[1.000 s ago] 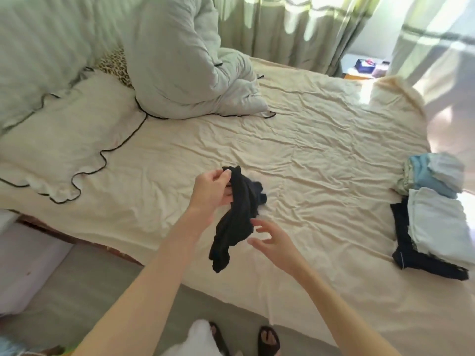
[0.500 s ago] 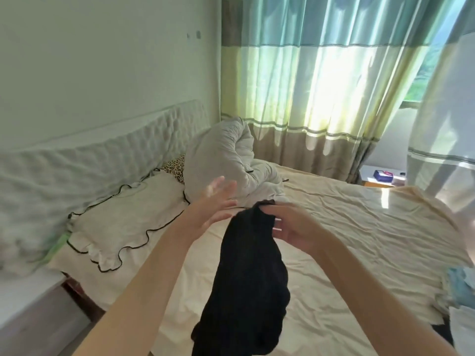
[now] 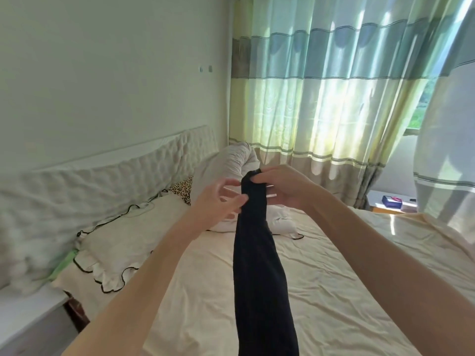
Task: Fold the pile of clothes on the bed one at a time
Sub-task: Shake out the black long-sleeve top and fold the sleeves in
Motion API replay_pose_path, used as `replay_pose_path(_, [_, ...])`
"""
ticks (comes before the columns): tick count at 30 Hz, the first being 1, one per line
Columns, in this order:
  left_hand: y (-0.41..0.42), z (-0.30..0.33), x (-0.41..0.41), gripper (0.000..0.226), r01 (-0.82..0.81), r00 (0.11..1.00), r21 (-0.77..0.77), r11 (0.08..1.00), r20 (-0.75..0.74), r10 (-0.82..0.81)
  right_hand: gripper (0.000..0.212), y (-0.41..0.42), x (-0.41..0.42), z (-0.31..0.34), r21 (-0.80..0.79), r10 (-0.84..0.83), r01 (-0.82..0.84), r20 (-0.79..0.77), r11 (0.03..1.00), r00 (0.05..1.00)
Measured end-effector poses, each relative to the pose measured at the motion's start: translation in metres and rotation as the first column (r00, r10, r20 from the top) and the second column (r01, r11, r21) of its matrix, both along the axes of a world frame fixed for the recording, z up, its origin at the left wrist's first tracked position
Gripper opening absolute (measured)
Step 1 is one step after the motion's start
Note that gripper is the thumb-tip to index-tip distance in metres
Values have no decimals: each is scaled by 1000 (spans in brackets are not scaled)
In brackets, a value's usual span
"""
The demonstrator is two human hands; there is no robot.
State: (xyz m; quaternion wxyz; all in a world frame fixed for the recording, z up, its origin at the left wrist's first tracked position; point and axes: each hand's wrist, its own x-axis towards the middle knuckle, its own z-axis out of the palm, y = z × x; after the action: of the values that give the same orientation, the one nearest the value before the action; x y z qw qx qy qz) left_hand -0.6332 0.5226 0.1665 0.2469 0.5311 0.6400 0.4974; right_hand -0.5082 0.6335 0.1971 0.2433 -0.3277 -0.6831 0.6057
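You hold a long black cloth (image 3: 259, 265) up in the air over the bed (image 3: 334, 291). It hangs straight down from your hands, and its bottom end drops out of view. Your right hand (image 3: 285, 187) pinches the top edge of the cloth, with its fingers (image 3: 257, 179) curled over it. Your left hand (image 3: 218, 199) is just beside the cloth; its fingertips touch the side of it, but the blur makes it hard to tell if they grip it. Past your hands lies a frilly pillow (image 3: 133, 240) on the left. A rolled white quilt (image 3: 231, 170) sits behind it. Striped curtains (image 3: 321, 98) hang at the back.
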Motion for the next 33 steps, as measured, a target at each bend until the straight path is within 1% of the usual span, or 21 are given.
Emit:
replay_pose_path(1, [1, 0, 5, 34, 36, 997, -7, 999, 62, -36, 7, -2, 0, 4, 10, 20, -20, -4, 1000, 1000])
replay_pose_path(2, [3, -1, 11, 39, 20, 995, 4, 1000, 101, -20, 7, -4, -1, 7, 45, 32, -32, -2, 998, 999])
replay_pose_path(3, [6, -2, 15, 39, -34, 992, 30, 999, 124, 30, 8, -6, -3, 11, 93, 32, -32, 2, 995, 999])
replay_pose_path(4, [10, -4, 19, 35, -100, 987, 60, 993, 136, 91, 8, -8, -6, 14, 140, 19, -18, -1, 990, 1000])
replay_pose_path(6, [18, -5, 21, 22, -185, 977, 108, 977, 129, 171, 9, -10, -11, 18, 213, -60, 65, -29, 975, 998])
replay_pose_path(7, [21, -5, 19, 17, -206, 977, 123, 971, 88, 196, 10, -10, -13, 20, 253, -116, 121, -35, 960, 993])
replay_pose_path(8, [25, -3, 15, 16, -220, 975, 136, 966, 6, 221, 11, -9, -14, 21, 314, -169, 170, -28, 934, 985])
replay_pose_path(9, [27, -2, 9, 17, -231, 963, 142, 962, -107, 247, 14, -7, -14, 21, 396, -220, 206, -10, 895, 975])
replay_pose_path(11, [30, 3, -6, 20, -265, 894, 134, 955, -336, 296, 18, 1, -9, 20, 568, -328, 252, 33, 783, 944])
replay_pose_path(12, [30, 4, -15, 19, -279, 860, 117, 953, -411, 302, 19, 6, -5, 20, 628, -378, 267, 46, 731, 925])
replay_pose_path(14, [28, 5, -33, 15, -305, 824, 64, 950, -482, 297, 22, 17, 4, 22, 675, -446, 295, 57, 676, 893])
replay_pose_path(16, [26, 2, -48, 15, -343, 815, 15, 939, -492, 306, 33, 27, 12, 24, 700, -490, 312, 62, 642, 870])
replay_pose_path(18, [24, -1, -62, 15, -341, 856, -53, 939, -430, 286, 40, 38, 23, 26, 712, -512, 314, 73, 628, 856])
replay_pose_path(20, [20, 0, -75, 19, -325, 900, -114, 939, -343, 270, 37, 52, 35, 25, 742, -570, 314, 109, 592, 815])
replay_pose_path(23, [13, 2, -95, 24, -391, 891, -141, 909, -303, 337, 30, 71, 51, 21, 783, -668, 299, 191, 545, 719])
replay_pose_path(25, [10, 4, -104, 27, -436, 876, -133, 890, -287, 387, 31, 77, 55, 17, 776, -699, 308, 228, 551, 678])
replay_pose_path(26, [9, 5, -107, 27, -442, 881, -137, 886, -254, 400, 32, 79, 55, 14, 768, -703, 312, 238, 559, 670])
replay_pose_path(27, [10, 6, -108, 26, -434, 895, -151, 888, -190, 404, 33, 81, 54, 12, 760, -699, 315, 245, 569, 672])
replay_pose_path(29, [11, 8, -106, 21, -391, 915, -207, 897, 14, 402, 31, 83, 50, 7, 738, -675, 323, 235, 592, 700])
replay_pose_path(31, [12, 8, -105, 13, -359, 882, -257, 897, 220, 416, 26, 85, 47, 1, 714, -627, 322, 208, 622, 751])
replay_pose_path(33, [12, 4, -106, 8, -349, 819, -279, 895, 373, 435, 23, 83, 47, -5, 668, -536, 295, 184, 683, 824])
